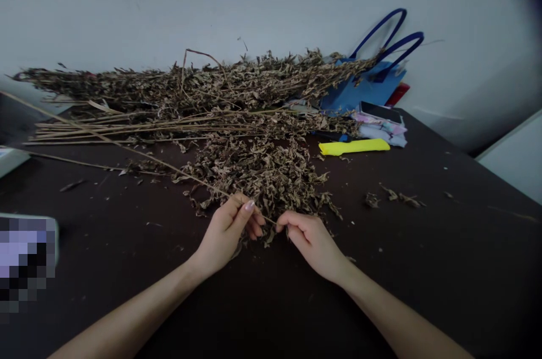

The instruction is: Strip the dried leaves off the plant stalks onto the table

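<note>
A long thin dry stem (127,147) runs from the far left edge down to my hands. My left hand (231,229) pinches it between thumb and fingers. Just to the right, my right hand (309,237) is curled closed on the stem's near end. Both hands rest at the front edge of a heap of stripped dry leaves (262,170) on the dark table (423,268).
Bare stems (139,125) lie in a row behind the heap, with a pile of leafy dry branches (203,79) along the wall. A blue bag (368,85), a phone (381,112) and a yellow object (353,147) sit back right. A blurred device (25,257) lies at left.
</note>
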